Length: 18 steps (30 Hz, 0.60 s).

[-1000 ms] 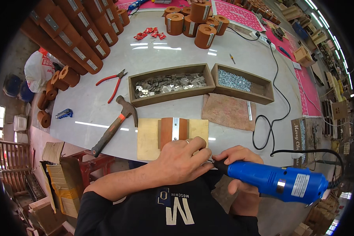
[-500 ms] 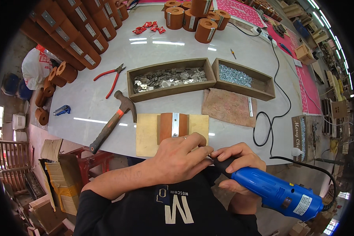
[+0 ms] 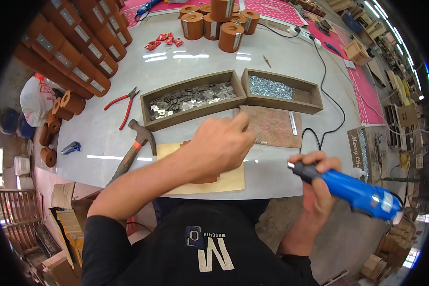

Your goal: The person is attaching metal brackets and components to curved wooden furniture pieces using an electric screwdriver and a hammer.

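My left hand (image 3: 222,143) is over the wooden board (image 3: 232,178), its fingers curled together near the cloth; whatever they may hold is hidden. Beneath my wrist and forearm, a brown cylindrical piece (image 3: 206,180) rests on the board, mostly covered. A blue electric screwdriver (image 3: 352,193) is gripped in my right hand (image 3: 318,188), off the table's near edge, its tip pointing left. Beyond my left hand lies a reddish-brown cloth (image 3: 270,125) with a thin metal strip (image 3: 292,123) on it. Past that stands a wooden box of silvery screws (image 3: 270,88).
A longer wooden box (image 3: 191,113) holds flat metal pieces. Red-handled pliers (image 3: 123,107), a hammer (image 3: 137,145) and a blue cutter (image 3: 71,148) lie to the left. Brown cylinders (image 3: 231,37) are stacked at the back, more at far left. A black cord (image 3: 341,107) loops at right.
My left hand has moved forward from the screwdriver's tip to over the board, hiding the brown piece. My right hand has drawn the screwdriver rightward and a little up. The view has shifted slightly.
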Tool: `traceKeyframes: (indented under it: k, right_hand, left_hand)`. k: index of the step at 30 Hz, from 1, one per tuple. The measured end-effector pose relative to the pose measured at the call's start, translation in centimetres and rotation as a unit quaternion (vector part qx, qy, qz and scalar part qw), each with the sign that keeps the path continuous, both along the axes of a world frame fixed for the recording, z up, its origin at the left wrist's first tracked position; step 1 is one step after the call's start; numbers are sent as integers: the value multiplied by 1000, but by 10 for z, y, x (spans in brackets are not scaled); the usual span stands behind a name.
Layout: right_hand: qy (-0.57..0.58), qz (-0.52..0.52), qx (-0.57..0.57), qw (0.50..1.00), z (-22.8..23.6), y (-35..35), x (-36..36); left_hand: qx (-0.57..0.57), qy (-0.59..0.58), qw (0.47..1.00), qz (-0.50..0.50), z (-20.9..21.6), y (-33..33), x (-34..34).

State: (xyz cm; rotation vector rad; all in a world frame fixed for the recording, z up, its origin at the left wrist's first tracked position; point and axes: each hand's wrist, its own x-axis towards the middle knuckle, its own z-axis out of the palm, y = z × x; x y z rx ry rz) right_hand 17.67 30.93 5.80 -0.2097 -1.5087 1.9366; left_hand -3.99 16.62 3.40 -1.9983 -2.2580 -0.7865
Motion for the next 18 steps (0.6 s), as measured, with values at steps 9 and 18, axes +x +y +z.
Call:
traceKeyframes:
  k: [9,18]
  right_hand:
    - [-17,-165,-123,978,-130,47,-4]
    - [-82,-234,62,967,-166,53,-12]
  left_hand:
    - [-73,10,996,51,-14,104,-41]
    - [-135,156,978,20,-36,220,-137]
